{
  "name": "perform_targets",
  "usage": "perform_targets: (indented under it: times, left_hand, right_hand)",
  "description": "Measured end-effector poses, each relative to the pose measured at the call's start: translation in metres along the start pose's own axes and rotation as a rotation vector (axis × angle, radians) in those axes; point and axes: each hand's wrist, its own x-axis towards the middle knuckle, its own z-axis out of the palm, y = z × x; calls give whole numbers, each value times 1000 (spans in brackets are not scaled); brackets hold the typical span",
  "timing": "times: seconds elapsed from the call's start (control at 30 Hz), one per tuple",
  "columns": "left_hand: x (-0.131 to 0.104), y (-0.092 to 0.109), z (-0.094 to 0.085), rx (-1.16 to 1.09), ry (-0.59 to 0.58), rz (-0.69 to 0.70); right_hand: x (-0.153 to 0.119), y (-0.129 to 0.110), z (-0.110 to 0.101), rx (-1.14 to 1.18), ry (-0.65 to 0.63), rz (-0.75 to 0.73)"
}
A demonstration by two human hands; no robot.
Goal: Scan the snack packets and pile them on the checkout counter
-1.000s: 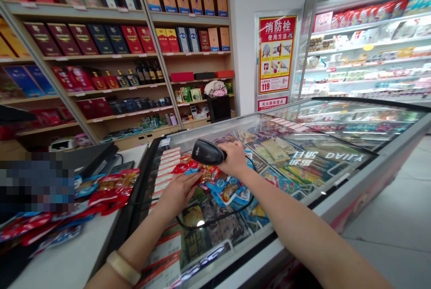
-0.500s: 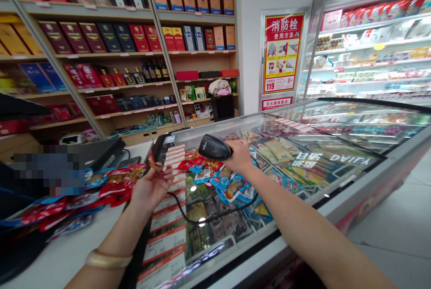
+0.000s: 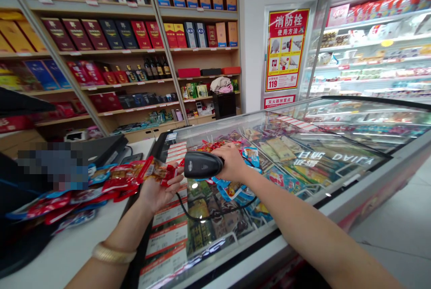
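In my right hand (image 3: 234,163) is a black barcode scanner (image 3: 202,165), its head turned to the left over the freezer's glass top. My left hand (image 3: 161,192) holds a red snack packet (image 3: 157,170) in front of the scanner, with the fingers round its lower side. Scanner and packet are close together; I cannot tell whether they touch. Blue and red snack packets (image 3: 232,189) lie on the glass beneath my right hand, partly hidden by it. The scanner's black cable (image 3: 215,217) loops across the glass.
A glass-topped freezer (image 3: 336,190) spans the middle and right. More snack packets (image 3: 116,179) lie piled on the white counter (image 3: 101,239) at left, beside dark equipment. Shelves of boxed goods (image 3: 129,6) stand behind; a lit display fridge (image 3: 377,51) is at right.
The scanner has moved left and a little down, toward my left hand. The packet in my left hand now shows its broad red side, where before it was seen narrow and upright.
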Motion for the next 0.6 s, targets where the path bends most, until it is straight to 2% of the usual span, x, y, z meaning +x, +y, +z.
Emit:
perform_targets:
  times: [0.23,0.43,0.53,0.6]
  left_hand:
    - [-2,-4,3,11,27,16]
    - [-1,-5,5,17,49,-3]
    - [5,-8,6,103,97,56]
    - [10,-7,4,231,178,176]
  right_hand:
    - [0,-5,1,14,-43,11]
    - [0,-4,2,31,-31,13]
    - [-1,-2,1,40,-3,18]
    - [0,1,0,37,29,35]
